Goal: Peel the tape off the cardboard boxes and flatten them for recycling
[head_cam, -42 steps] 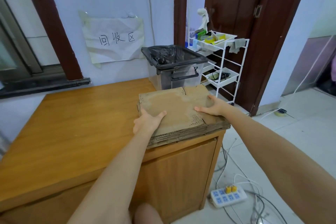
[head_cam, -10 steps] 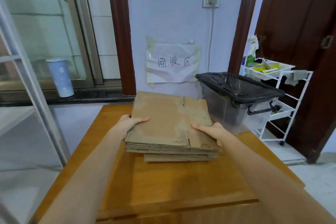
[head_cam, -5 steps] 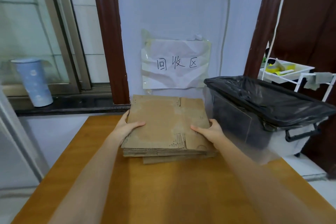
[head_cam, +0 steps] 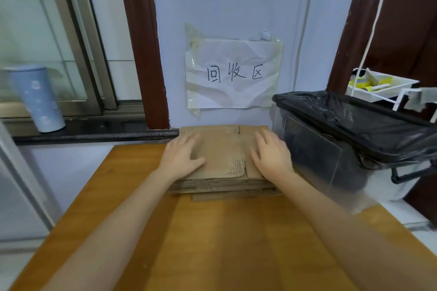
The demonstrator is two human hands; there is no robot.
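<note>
1. Cardboard, flattened into a stack of brown sheets (head_cam: 222,160), lies at the far end of a wooden table (head_cam: 224,243), its back edge close to the pale wall under a taped paper sign (head_cam: 233,73) with three handwritten characters
2. The left hand (head_cam: 181,160) lies palm down on the left part of the top sheet, fingers straight and spread, pressing flat and gripping nothing
3. The right hand (head_cam: 272,158) lies the same way on the right part of the top sheet, fingers straight and flat on the cardboard
4. Both bare forearms reach in from the near edge of the view
5. A clear plastic bin lined with a black bag (head_cam: 354,130) stands just beside the stack on its right
6. A pale blue tumbler (head_cam: 37,99) stands on a dark window ledge to the left, well apart from the table
7. A white wire rack (head_cam: 383,85) holding yellow items shows at the far right, beside a dark brown door
</note>
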